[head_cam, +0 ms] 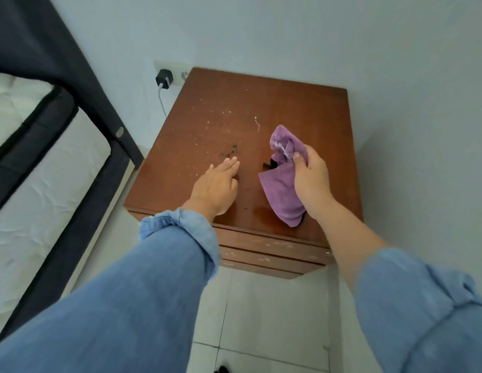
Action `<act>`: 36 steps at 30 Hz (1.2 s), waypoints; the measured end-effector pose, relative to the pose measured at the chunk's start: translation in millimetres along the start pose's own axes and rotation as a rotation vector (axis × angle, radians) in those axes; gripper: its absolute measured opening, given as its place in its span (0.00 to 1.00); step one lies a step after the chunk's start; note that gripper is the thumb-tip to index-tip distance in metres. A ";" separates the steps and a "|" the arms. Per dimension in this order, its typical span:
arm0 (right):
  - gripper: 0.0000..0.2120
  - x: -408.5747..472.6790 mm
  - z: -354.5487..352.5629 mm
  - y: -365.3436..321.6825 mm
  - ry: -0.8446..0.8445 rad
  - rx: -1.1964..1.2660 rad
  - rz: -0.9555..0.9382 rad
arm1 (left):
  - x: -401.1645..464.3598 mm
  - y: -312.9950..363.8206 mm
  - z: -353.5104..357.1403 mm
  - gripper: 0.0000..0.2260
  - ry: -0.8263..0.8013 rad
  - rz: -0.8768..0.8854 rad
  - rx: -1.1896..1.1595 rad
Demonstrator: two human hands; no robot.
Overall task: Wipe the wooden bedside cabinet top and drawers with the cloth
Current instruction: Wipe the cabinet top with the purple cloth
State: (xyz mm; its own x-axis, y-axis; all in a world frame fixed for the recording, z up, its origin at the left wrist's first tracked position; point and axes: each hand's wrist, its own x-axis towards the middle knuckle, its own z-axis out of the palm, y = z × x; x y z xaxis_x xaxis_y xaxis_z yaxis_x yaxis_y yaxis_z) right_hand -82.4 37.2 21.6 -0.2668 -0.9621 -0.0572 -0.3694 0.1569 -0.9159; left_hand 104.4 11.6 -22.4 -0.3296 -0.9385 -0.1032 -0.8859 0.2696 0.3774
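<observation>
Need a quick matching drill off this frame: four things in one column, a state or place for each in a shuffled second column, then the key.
Column 1
1. cloth
2. left hand
3. charger
4. cabinet top

Column 2
A. plugged into the wall socket
B. speckled with white bits and a dark smudge
C. purple, bunched in the right hand
D. fingers straight, holding nothing

Pairs: 1-C, 2-D, 3-A, 4-B
</observation>
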 end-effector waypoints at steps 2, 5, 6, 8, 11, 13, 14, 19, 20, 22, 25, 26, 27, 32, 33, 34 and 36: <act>0.14 27.3 2.8 -2.0 0.058 0.008 0.010 | 11.4 -0.1 -3.2 0.24 0.023 0.015 0.029; 0.14 76.8 10.1 -3.3 0.100 -0.013 0.010 | 44.8 -7.7 -8.7 0.24 0.059 0.017 0.047; 0.15 94.1 13.0 -2.6 0.108 -0.024 -0.002 | 56.7 -11.1 -9.5 0.23 0.071 0.015 0.048; 0.15 122.7 16.5 -4.6 0.119 -0.038 -0.027 | 74.5 -17.9 -9.4 0.23 0.088 0.001 0.061; 0.16 173.9 26.7 -5.1 0.126 -0.050 -0.053 | 103.9 -33.4 2.8 0.23 0.113 -0.041 0.097; 0.17 205.1 36.9 -1.5 0.143 -0.027 -0.059 | 112.3 -40.3 14.7 0.23 0.165 -0.062 0.130; 0.16 222.0 42.7 0.2 0.164 -0.011 -0.060 | 114.7 -42.0 18.4 0.23 0.196 -0.067 0.135; 0.17 310.7 75.4 6.9 0.346 -0.160 -0.037 | 116.7 -39.9 17.8 0.28 0.195 -0.074 0.128; 0.18 323.6 81.6 9.4 0.334 -0.221 -0.002 | 116.7 -39.2 17.3 0.27 0.188 -0.079 0.125; 0.18 343.1 95.2 14.9 0.263 -0.392 -0.002 | 116.9 -38.5 16.3 0.27 0.174 -0.092 0.122; 0.18 354.0 114.7 14.7 0.094 -0.641 -0.206 | 119.7 -38.1 14.9 0.26 0.150 -0.102 0.104; 0.18 357.7 118.8 14.4 0.049 -0.683 -0.265 | 119.2 -37.7 15.3 0.26 0.146 -0.105 0.100; 0.18 362.0 121.3 13.3 0.022 -0.706 -0.303 | 118.2 -37.6 16.2 0.26 0.143 -0.108 0.098; 0.21 378.9 126.7 10.4 0.093 -0.739 -0.315 | 118.4 -40.0 17.0 0.26 0.153 -0.114 0.099; 0.20 379.8 125.7 12.1 0.051 -0.740 -0.326 | 118.8 -41.0 16.7 0.26 0.155 -0.112 0.102; 0.20 379.1 123.7 14.4 -0.023 -0.741 -0.353 | 119.0 -42.0 16.9 0.26 0.155 -0.111 0.106; 0.20 371.4 115.3 19.0 -0.159 -0.752 -0.442 | 118.7 -42.9 18.5 0.26 0.158 -0.112 0.113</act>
State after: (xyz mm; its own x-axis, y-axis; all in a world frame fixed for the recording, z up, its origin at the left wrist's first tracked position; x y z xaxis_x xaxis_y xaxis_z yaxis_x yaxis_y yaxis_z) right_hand -85.8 -342.9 -62.9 0.1456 -0.9802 0.1342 -0.9117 -0.1856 -0.3666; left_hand 97.2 -107.3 -67.8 -0.1799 -0.9836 0.0104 -0.9479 0.1761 0.2656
